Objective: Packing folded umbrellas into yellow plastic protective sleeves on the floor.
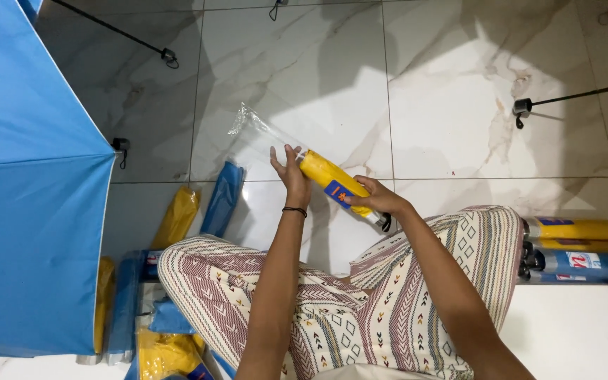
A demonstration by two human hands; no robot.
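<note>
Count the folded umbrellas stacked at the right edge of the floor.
3: a yellow umbrella on top, a second yellow one under it, a blue umbrella lowest. More may be hidden behind.

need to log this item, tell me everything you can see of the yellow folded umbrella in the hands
The yellow folded umbrella is a compact roll of yellow fabric with a blue label patch and a dark end with a loop. It lies tilted, upper end toward the left, above the patterned trousers. A clear plastic sleeve covers its upper part and sticks out beyond it. The left hand holds the sleeve end; the right hand grips near the dark end.
</note>
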